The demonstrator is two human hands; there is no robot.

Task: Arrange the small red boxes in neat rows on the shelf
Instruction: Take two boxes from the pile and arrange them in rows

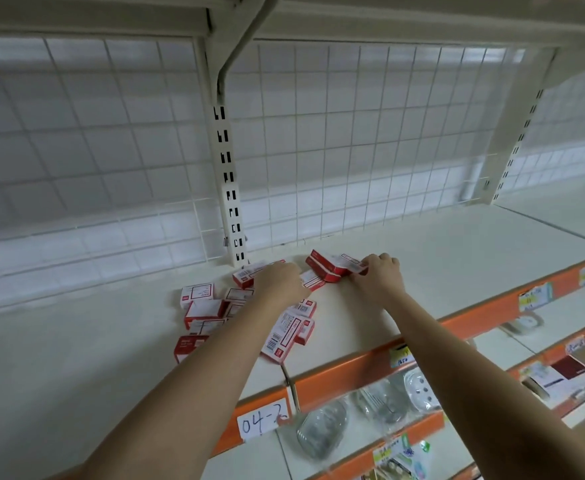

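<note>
Reaching toward the slotted white metal upright [230, 188], the right hand [377, 277] pinches a small red-and-white cardboard box [348, 265] right of it, likely squaring a row on the white shelf [440, 271]. The left hand [279, 284] lies knuckles-up over the loose boxes [201, 308] below the upright, its grip hidden.

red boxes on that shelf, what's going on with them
A person is sorting small red boxes on a white shelf. The right hand has its grip on a short cluster of boxes near the back; the left hand reaches over the loose pile. Most boxes lie jumbled, no neat rows yet.
</note>
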